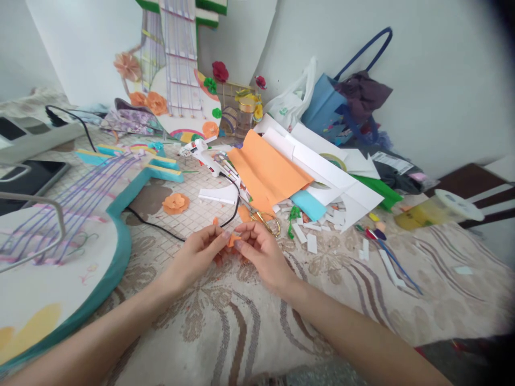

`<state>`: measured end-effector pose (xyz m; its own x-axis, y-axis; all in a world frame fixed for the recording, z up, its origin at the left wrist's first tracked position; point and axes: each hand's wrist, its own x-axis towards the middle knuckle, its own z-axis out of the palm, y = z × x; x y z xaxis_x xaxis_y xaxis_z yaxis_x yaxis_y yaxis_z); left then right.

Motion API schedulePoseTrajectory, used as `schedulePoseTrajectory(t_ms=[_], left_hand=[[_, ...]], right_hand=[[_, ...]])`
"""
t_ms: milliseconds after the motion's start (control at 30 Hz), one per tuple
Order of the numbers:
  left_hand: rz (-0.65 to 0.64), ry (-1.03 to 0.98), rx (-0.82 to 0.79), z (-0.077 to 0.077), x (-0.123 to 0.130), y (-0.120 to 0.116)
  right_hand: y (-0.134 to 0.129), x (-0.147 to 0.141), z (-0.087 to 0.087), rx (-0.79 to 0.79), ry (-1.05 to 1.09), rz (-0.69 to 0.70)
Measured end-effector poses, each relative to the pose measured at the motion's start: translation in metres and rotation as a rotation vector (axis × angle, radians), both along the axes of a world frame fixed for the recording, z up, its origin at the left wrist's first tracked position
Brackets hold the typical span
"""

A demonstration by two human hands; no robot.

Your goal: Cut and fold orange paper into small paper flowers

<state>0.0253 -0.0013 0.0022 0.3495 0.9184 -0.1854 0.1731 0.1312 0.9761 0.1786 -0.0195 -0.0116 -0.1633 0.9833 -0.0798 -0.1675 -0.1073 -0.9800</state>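
Observation:
Between both hands, above the patterned tablecloth, is a small piece of orange paper (233, 240). My left hand (204, 244) pinches its left side between thumb and fingers. From the other side my right hand (259, 247) grips it, thumb tip close to the left one. More orange bits show under the fingers, partly hidden. Just beyond the right hand lie gold-handled scissors (269, 223), partly under orange paper sheets (267, 169). A finished orange paper flower (176, 203) rests on the cloth beyond the left hand.
A teal-edged cardboard guitar (120, 236) fills the left side; another guitar (181, 96) stands at the back. A white glue gun (207, 158) trails a black cord (161, 229) across the cloth. White paper sheets (322, 166), scraps and a yellowish plastic container (426, 209) lie to the right.

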Motion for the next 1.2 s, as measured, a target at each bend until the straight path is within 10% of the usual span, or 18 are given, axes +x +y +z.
schedulePoseTrajectory(t_ms=[300,1200], left_hand=[[0.134,0.314,0.828,0.001,-0.003,-0.012],[0.021,0.263,0.588,0.005,-0.009,-0.005]], right_hand=[[0.003,-0.002,-0.003,-0.071,0.149,-0.075],[0.003,-0.013,-0.006,-0.018,-0.028,-0.156]])
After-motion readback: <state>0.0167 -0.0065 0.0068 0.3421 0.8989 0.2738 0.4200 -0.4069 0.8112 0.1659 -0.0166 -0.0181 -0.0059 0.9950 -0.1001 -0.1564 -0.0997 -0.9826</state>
